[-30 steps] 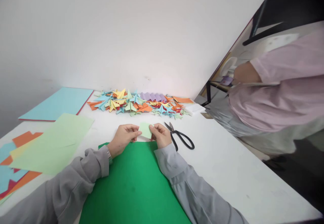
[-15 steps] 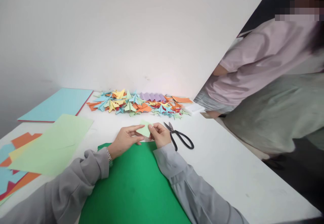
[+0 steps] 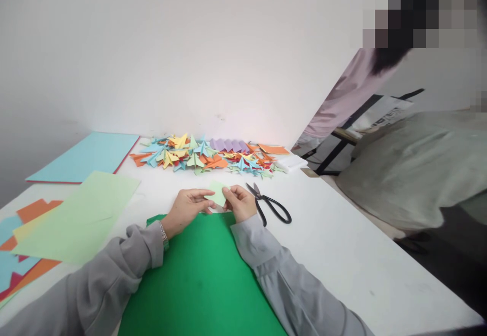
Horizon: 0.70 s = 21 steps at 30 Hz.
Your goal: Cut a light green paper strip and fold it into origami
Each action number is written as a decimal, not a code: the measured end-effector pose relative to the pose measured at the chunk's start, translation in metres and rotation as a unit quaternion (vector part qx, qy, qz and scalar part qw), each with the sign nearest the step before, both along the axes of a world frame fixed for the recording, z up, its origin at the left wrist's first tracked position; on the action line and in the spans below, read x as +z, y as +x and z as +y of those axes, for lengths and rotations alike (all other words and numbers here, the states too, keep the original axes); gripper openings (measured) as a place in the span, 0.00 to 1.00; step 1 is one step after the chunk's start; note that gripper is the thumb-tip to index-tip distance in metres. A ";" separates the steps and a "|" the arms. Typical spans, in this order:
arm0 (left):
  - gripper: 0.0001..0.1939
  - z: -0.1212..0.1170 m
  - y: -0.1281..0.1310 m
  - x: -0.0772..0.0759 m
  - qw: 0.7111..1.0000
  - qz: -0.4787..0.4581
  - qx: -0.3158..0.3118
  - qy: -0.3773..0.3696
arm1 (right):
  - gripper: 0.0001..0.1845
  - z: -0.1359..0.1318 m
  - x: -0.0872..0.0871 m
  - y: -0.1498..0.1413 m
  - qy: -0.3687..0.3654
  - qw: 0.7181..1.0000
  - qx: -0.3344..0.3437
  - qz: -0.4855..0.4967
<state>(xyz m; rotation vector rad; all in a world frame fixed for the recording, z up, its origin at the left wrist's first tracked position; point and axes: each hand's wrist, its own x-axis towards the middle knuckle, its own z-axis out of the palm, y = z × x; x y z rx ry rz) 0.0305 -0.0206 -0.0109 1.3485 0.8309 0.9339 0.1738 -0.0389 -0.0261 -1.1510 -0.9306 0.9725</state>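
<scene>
A small light-green piece of paper (image 3: pixel 217 194) is held up between my two hands, over the far edge of a green sheet (image 3: pixel 201 275). My left hand (image 3: pixel 189 209) pinches its left side between thumb and fingers. At the paper's right side, my right hand (image 3: pixel 241 203) grips it with the thumb on top. Black-handled scissors (image 3: pixel 272 205) lie with blades parted just right of my right hand. Beyond the hands is a long heap of small folded paper planes (image 3: pixel 194 156) in several colours, with a pleated purple paper (image 3: pixel 230 145) at its back.
A large light-green sheet (image 3: pixel 83 214) rests on the left over coloured paper scraps (image 3: pixel 23 245). Behind it lies a light-blue sheet (image 3: pixel 85 156) with a red edge. A white block (image 3: pixel 291 163) and orange paper (image 3: pixel 274 149) sit near the wall. People in pink and grey-green clothing (image 3: pixel 411 169) are at right.
My left fingers loosened at the paper's left side, then closed on it again; the paper tilted slightly. My right hand stayed put. The person in pink moved away behind the wall panel.
</scene>
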 end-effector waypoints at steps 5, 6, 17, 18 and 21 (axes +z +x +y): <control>0.19 -0.001 0.000 0.000 1.000 0.010 -0.006 0.008 | 0.17 0.000 0.001 -0.001 0.001 1.000 0.007 -0.006; 0.19 -0.001 0.000 0.001 1.000 0.014 -0.007 0.008 | 0.17 0.000 0.001 -0.001 0.002 1.000 0.009 -0.009; 0.16 -0.001 0.000 -0.001 0.999 0.033 0.012 0.021 | 0.16 0.004 -0.004 0.002 0.004 0.999 0.029 0.026; 0.16 -0.001 0.000 -0.001 0.999 0.037 0.012 0.024 | 0.15 0.004 -0.004 0.002 0.006 0.999 0.027 0.026; 0.16 -0.002 0.000 -0.001 0.999 0.040 0.008 0.030 | 0.14 0.004 -0.004 0.003 0.009 0.999 0.024 0.033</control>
